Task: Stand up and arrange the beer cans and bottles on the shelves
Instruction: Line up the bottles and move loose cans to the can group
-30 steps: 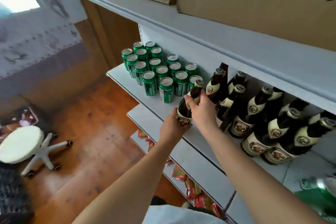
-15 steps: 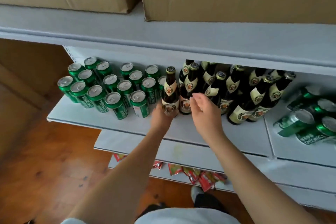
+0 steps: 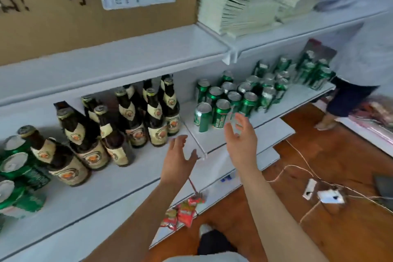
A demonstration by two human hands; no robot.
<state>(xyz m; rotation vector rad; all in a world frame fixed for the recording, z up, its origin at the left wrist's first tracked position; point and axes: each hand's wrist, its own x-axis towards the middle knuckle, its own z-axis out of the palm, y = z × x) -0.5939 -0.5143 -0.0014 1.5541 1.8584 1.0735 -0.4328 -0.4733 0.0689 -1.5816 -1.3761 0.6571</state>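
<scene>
Bottles (image 3: 153, 112) stand upright, necks up; cans (image 3: 221, 112) likewise.

Both forearms are bare from the elbow down, with no sleeve, watch or ring showing on the left hand (image 3: 177, 160) or the right hand (image 3: 241, 140). A strip of pale grey-white garment (image 3: 204, 257) crosses the bottom edge. Below it show a dark trouser leg (image 3: 214, 244) and a white shoe toe (image 3: 205, 228).
</scene>
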